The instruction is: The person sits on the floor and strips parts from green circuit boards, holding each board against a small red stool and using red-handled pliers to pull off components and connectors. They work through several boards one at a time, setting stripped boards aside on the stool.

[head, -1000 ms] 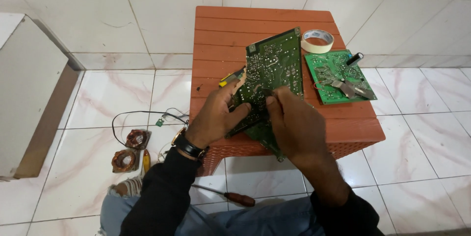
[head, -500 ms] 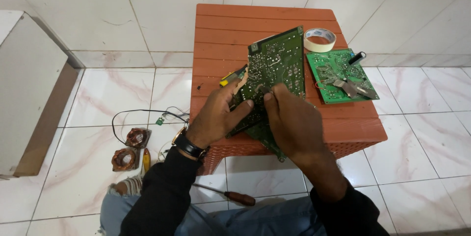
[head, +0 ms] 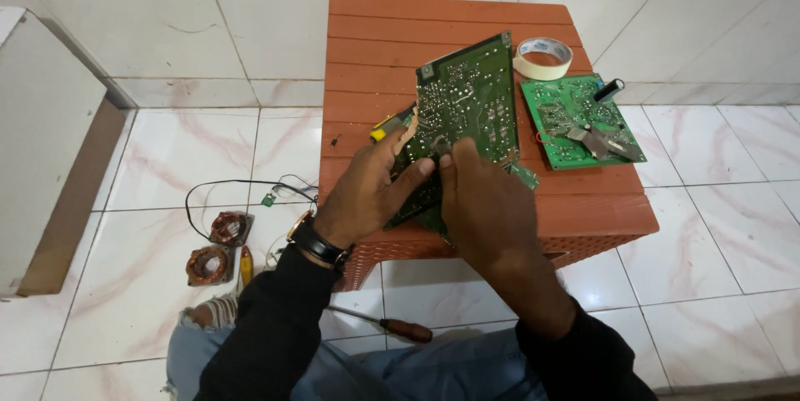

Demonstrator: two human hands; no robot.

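**Both hands on the large green board**

We see a large green printed circuit board (head: 467,109), solder side up, tilted on the orange slatted plastic table (head: 375,51), reaching from the middle of the table down to its near edge. Our left hand (head: 367,193) grips the board's lower left edge, fingers curled around it and thumb on top. Our right hand (head: 479,201) lies over the lower part of the board, its thumb and fingertips pinched narrow on the solder face; we cannot tell whether anything small sits between them. A yellow-handled tool (head: 385,129) peeks out from under the board's left side.

Near the table's far right corner lies a roll of pale tape (head: 543,58). Just beside it, along the right edge, a smaller green circuit board (head: 575,122) lies flat, with grey metal strips on it and a black cylinder at its far corner.

On the white tiled floor (head: 167,143), left of the table, sit two copper wire coils (head: 218,245) and a looped black cable (head: 233,189). A brown-handled screwdriver (head: 392,326) lies by our knees.
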